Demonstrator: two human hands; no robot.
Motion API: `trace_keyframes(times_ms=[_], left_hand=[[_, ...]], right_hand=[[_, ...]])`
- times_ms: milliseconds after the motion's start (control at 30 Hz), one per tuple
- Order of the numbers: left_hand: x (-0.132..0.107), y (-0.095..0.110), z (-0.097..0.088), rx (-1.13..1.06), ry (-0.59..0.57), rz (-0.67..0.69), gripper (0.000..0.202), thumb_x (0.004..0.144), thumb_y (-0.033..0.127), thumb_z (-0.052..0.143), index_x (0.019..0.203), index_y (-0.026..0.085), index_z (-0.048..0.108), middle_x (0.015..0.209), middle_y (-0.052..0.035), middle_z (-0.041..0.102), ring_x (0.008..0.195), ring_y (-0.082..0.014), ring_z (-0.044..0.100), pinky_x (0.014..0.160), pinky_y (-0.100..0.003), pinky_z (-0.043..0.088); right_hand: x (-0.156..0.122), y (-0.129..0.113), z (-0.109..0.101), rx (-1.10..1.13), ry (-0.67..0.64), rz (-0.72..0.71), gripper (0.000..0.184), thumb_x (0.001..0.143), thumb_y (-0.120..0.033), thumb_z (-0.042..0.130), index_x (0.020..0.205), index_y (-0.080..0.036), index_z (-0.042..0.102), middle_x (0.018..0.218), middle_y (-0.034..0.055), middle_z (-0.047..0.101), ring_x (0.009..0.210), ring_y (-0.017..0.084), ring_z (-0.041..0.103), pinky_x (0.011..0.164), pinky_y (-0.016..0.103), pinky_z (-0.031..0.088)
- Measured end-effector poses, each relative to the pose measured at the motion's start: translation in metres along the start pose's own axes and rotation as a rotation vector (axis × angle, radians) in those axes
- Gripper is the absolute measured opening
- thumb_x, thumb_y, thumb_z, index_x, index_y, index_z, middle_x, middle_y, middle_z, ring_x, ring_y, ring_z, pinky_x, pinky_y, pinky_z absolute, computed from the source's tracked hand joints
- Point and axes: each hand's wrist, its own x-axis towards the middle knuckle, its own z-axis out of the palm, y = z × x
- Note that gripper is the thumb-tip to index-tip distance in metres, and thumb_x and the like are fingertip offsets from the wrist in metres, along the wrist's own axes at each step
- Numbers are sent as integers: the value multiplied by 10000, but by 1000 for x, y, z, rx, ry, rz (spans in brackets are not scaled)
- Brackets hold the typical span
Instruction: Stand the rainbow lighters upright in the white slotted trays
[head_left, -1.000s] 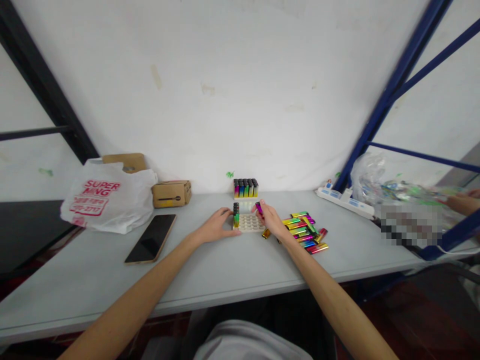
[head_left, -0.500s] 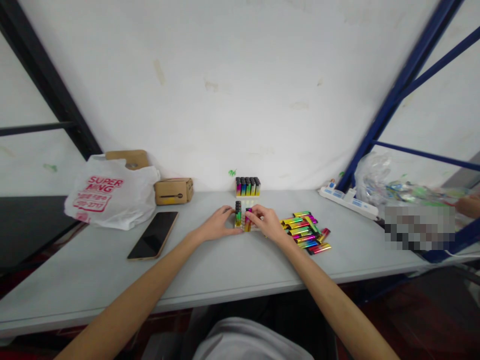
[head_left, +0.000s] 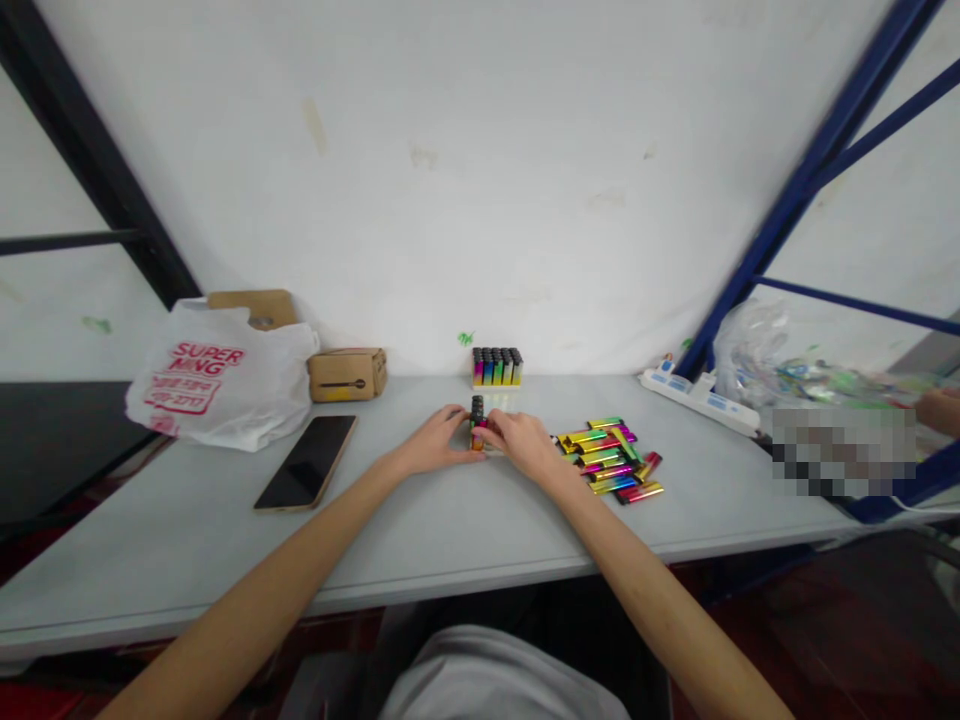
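The right hand (head_left: 520,440) has just carried a purplish lighter (head_left: 480,436) leftward, from over the middle of the small pale tray (head_left: 493,452) to its left end. The lighter now stands upright beside the short dark-topped row (head_left: 477,404) there, pinched between thumb and fingers, so it is lined up with that row and not yet let go. The left hand (head_left: 437,442) is curved about the tray's left end, thumb along the near edge; because the fingers hide so much, I cannot tell whether it grips the tray or only rests against it.

To the right, near the right wrist, lies a loose pile of shiny lighters (head_left: 611,465). Behind the hands, by the wall, a second block of lighters (head_left: 497,368) stands upright in close rows.

On the white plastic bag (head_left: 225,400) at the left, red letters read "SUPER MING", with smaller red lines below too blurred to read. The cardboard box (head_left: 347,376) beside it has a dark printed picture, and the phone (head_left: 307,463) shows a black screen.
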Motion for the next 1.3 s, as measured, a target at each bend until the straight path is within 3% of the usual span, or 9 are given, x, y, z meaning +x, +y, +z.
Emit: trace_keyframes(times_ms=[167, 333, 467, 567, 667, 900, 1133, 1300], left_hand=[[1, -1, -1, 7, -18, -3, 668, 807, 702, 799, 1256, 223, 678, 1342, -138, 650, 1281, -361, 616, 1178, -510, 489], [1, -1, -1, 16, -18, -20, 763, 793, 756, 779, 1312, 209, 661, 1405, -154, 631, 1324, -376, 604, 1205, -506, 468], [2, 0, -4, 5, -38, -33, 793, 785, 770, 776, 1324, 198, 669, 1433, -161, 628, 1336, -388, 603, 1215, -515, 462], [3, -3, -7, -38, -55, -39, 792, 788, 751, 785, 1336, 191, 677, 1454, -172, 628, 1365, -400, 591, 1232, -520, 449], [4, -11, -12, -100, -65, -64, 816, 768, 708, 824, 1379, 195, 657, 1474, -160, 636, 1371, -397, 600, 1232, -519, 456], [1, -18, -25, -211, -125, -111, 861, 762, 607, 862, 1455, 177, 586, 1477, -147, 670, 1337, -380, 649, 1202, -529, 493], [2, -14, -14, -100, -16, -160, 949, 665, 706, 889, 1398, 158, 641, 1454, -176, 663, 1308, -424, 645, 1194, -545, 493], [4, -17, -13, -95, 12, -169, 920, 673, 733, 870, 1363, 162, 661, 1425, -162, 678, 1277, -413, 656, 1175, -542, 507]], right_hand=[[-4, 4, 1, 41, -29, -57, 417, 1020, -547, 682, 757, -223, 674, 764, 74, 721, 689, 197, 603, 689, 298, 370], [-13, 40, -25, 71, 99, 19, 468, 1121, -500, 474, 825, -211, 692, 772, 54, 684, 727, 191, 590, 748, 293, 410], [-26, 73, -50, 53, 11, 59, 281, 1022, -448, 675, 984, -193, 785, 957, 91, 761, 909, 229, 668, 891, 326, 470], [-36, 86, -60, 54, -107, 128, 302, 905, -485, 817, 993, -195, 822, 1047, 110, 784, 976, 260, 704, 940, 354, 504], [-41, 88, -64, 63, -143, 196, 395, 789, -479, 919, 1052, -199, 829, 1083, 114, 786, 1012, 280, 723, 940, 358, 536], [-39, 89, -61, 37, -181, 231, 437, 785, -529, 909, 1061, -205, 815, 991, 93, 791, 911, 250, 713, 828, 321, 517], [-31, 85, -43, -97, -102, 277, 517, 820, -715, 814, 924, -214, 739, 880, 66, 757, 768, 215, 651, 712, 303, 412], [-26, 88, -38, -139, -87, 320, 521, 858, -715, 782, 859, -201, 699, 822, 69, 740, 735, 214, 635, 723, 310, 393]])
